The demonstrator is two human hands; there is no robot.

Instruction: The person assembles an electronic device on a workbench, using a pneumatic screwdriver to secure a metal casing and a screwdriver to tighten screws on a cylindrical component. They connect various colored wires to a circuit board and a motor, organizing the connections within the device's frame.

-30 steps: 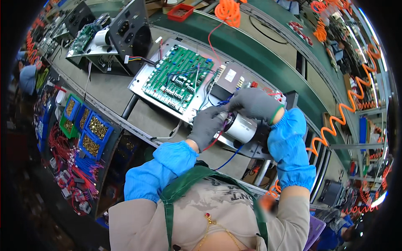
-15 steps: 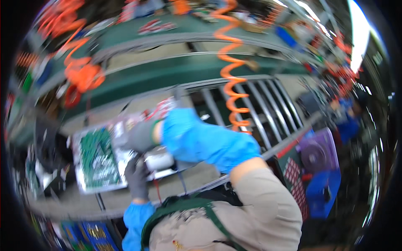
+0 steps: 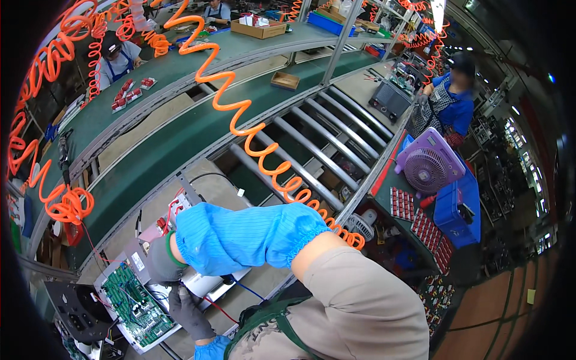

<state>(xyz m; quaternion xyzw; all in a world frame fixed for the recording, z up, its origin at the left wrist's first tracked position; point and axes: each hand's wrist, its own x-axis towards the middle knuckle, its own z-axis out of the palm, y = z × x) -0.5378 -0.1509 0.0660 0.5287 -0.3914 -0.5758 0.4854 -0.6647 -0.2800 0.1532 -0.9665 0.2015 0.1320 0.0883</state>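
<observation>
A white-framed electronic assembly with a green circuit board lies tilted on the bench at lower left. Thin wires run from the board toward a white cylinder-like part. My right hand, in a grey glove and blue sleeve, is curled over the assembly beside the board. Its fingertips are hidden. Just below it, my left hand, gloved in grey, has its fingers drawn together at the wires near the cylinder. What either hand pinches cannot be made out.
An orange coiled hose hangs across the view. Beyond the bench are a green conveyor and metal rollers. At right stand a purple fan, a blue bin and a co-worker. A black housing sits left of the board.
The view has swung and tilted, and the blur is gone; more of the conveyor and co-workers shows. Both my hands stay close together at the assembly beside the circuit board.
</observation>
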